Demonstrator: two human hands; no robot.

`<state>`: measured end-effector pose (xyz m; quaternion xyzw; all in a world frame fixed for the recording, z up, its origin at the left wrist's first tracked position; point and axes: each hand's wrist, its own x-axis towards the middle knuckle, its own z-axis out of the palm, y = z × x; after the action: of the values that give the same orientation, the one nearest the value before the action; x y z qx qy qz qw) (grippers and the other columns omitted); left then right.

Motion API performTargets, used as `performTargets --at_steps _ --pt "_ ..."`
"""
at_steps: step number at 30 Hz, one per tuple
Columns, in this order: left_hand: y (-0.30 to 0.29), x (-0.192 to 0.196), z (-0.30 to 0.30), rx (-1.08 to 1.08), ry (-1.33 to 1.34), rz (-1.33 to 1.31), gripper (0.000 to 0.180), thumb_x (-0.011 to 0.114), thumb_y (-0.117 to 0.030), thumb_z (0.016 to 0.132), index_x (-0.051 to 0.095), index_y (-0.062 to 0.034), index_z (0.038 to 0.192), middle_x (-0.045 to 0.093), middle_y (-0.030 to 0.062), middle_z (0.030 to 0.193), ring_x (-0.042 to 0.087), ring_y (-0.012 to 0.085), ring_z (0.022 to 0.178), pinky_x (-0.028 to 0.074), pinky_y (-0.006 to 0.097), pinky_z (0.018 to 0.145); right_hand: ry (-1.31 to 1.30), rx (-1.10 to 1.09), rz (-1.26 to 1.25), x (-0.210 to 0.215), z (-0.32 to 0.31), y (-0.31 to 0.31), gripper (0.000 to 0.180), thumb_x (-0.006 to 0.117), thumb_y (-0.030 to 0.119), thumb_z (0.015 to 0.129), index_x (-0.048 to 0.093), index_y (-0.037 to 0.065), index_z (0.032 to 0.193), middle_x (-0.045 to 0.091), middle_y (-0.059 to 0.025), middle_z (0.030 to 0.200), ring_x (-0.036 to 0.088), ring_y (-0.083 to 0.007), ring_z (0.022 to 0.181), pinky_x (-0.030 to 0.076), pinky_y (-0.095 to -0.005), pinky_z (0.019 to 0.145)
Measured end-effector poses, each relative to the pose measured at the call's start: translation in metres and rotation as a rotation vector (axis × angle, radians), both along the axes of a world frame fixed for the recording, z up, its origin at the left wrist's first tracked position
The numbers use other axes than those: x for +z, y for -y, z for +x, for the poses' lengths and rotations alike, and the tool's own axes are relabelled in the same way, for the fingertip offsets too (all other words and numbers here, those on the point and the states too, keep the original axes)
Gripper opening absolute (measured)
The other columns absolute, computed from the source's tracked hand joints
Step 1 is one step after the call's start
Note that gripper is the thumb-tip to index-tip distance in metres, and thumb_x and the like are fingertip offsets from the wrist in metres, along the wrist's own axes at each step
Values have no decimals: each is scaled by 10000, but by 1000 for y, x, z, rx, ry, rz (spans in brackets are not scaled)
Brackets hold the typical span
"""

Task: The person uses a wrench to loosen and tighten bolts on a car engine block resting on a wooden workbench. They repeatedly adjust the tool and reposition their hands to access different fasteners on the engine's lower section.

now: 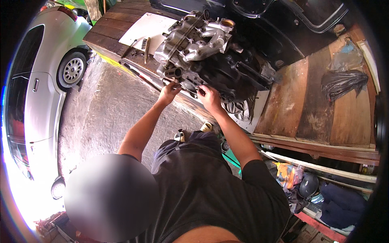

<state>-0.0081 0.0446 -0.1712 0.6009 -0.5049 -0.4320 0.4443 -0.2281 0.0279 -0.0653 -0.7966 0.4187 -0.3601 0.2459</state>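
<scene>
A large metal engine [210, 48] rests on the wooden workbench [109, 30], with silver covers on its left and a dark housing on its right. At its near lower side, my left hand [169, 93] is closed with its fingers pinched near a round opening in the metal. My right hand [209, 98] is closed too, its curled fingers round a small dark piece beside the engine's lower edge. What either hand holds is too small to name. A brush [146, 49] with a wooden handle lies left of the engine, partly on a white board [139, 30].
A silver car [44, 77] stands on the concrete floor at the left. Black panels [267, 32] rise behind the engine. Plastic bags [344, 83] lie on wooden boards at the right. Below them, a shelf holds a dark helmet [309, 185] and cloth.
</scene>
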Motion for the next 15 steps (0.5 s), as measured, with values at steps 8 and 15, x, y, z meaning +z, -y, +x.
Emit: performTargets --at_steps 8,15 --pt "-10 17 6 0 80 18 284 649 -230 813 615 -15 994 661 105 880 614 158 813 473 294 748 -115 79 -152 -15 10 -4 131 617 123 800 570 25 874 601 -166 731 588 -369 686 462 -408 578" --pt "-6 4 -23 -296 -6 -7 309 624 -170 832 585 -2 1089 650 106 969 609 159 885 479 295 783 174 -106 128 -25 -61 -39 105 633 26 822 529 13 832 571 -28 611 548 -78 539 435 -214 486"
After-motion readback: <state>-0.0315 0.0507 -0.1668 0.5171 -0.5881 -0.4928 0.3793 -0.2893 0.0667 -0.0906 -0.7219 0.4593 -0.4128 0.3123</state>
